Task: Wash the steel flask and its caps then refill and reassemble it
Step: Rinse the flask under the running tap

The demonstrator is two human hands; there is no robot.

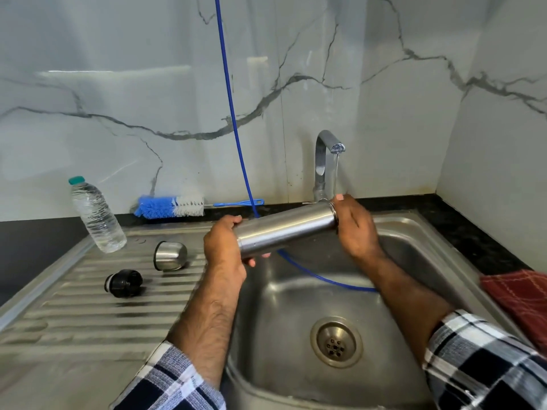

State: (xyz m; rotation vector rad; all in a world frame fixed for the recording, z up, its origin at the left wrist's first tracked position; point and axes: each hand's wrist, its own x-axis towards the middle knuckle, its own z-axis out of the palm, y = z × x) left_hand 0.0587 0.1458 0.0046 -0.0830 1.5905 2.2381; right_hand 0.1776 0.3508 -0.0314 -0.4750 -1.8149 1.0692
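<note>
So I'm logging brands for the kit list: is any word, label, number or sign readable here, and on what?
None can be read.
Bottle: clear plastic, no label shows.
Flask: plain steel, no marking visible, held by both hands.
Steel cap and black cap: no print visible.
Brush and tap: no text visible.

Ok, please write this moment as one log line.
flask: sideways under running tap | left hand: grips base | right hand: covers mouth | caps: on drainboard
</note>
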